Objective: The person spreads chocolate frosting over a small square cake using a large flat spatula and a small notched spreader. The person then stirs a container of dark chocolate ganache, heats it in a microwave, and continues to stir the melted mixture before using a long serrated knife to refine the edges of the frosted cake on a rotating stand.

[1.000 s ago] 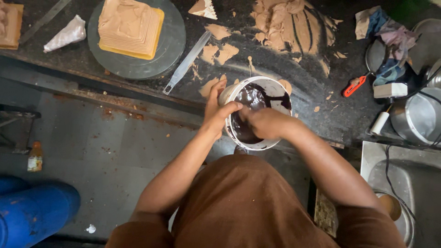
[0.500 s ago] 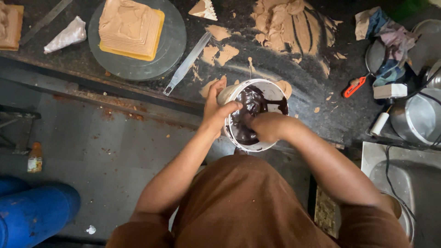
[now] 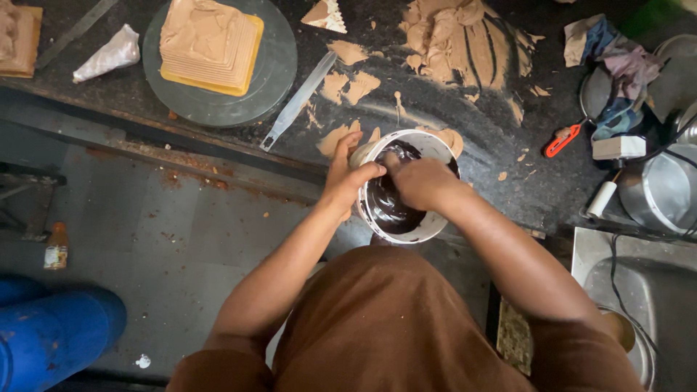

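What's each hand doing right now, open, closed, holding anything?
Left hand: closed on the rim of the white bowl.
Right hand: curled inside the bowl over the dark mix; what it holds cannot be told.

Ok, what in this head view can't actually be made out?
- Right hand: whatever its fingers hold inside the white bowl is hidden by the hand itself.
- Bowl bottom: covered by the dark glossy mixture.
- Blue drum: cut off by the left and bottom edges.
- Steel sink: cut by the right edge.
- Small bottle on the floor: too small to identify.
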